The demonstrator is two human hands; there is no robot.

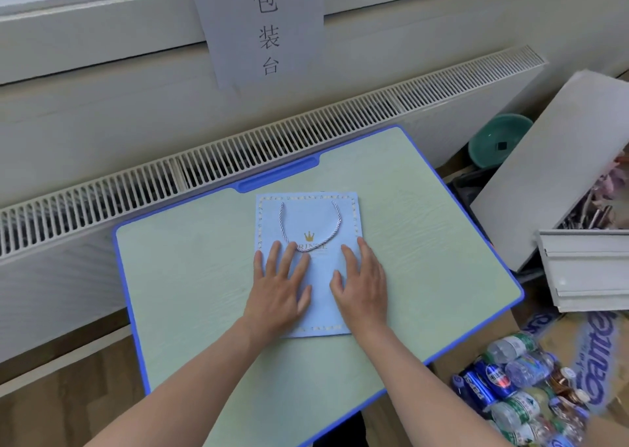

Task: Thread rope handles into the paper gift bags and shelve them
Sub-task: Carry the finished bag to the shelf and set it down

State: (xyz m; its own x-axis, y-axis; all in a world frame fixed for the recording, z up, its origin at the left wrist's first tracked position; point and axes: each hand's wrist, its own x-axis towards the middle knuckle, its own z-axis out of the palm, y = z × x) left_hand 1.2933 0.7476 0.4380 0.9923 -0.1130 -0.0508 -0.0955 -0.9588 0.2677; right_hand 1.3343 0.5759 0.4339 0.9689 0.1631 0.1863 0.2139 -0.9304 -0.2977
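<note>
Both hands lie flat, palms down, fingers straight and slightly spread, on the lower half of a pale blue paper gift bag [308, 266]. The left hand [279, 281] presses near the bag's left edge, its fingertips reaching the bottom of the rope loop; the right hand [362, 281] presses along the bag's right edge. Neither hand pinches or grips anything.

To the lower right, beside the table, a cardboard box [599, 361] with blue lettering, blurred and only partly readable, holds empty plastic bottles [520, 375] with green-and-white labels and crushed blue Pepsi cans [483, 383].

The bag lies flat and folded in the middle of a small table [190, 276] with a pale green top and blue rim, its opening end pointing away from the person. A dotted cream border runs round its face. At the centre sits a small gold crown above gold capital letters, partly covered by the rope and too small to read surely. One white twisted rope handle [308, 228] is threaded through the top and hangs in a U-shaped loop down over the print.

At right, past the table, a green basin [493, 145] sits behind leaning white panels [551, 160].

Beyond the table runs a long white radiator [136, 187] with a slatted grille. Above it, a white paper sign [262, 27] hangs from the sill, handwritten top to bottom: 包装台.
</note>
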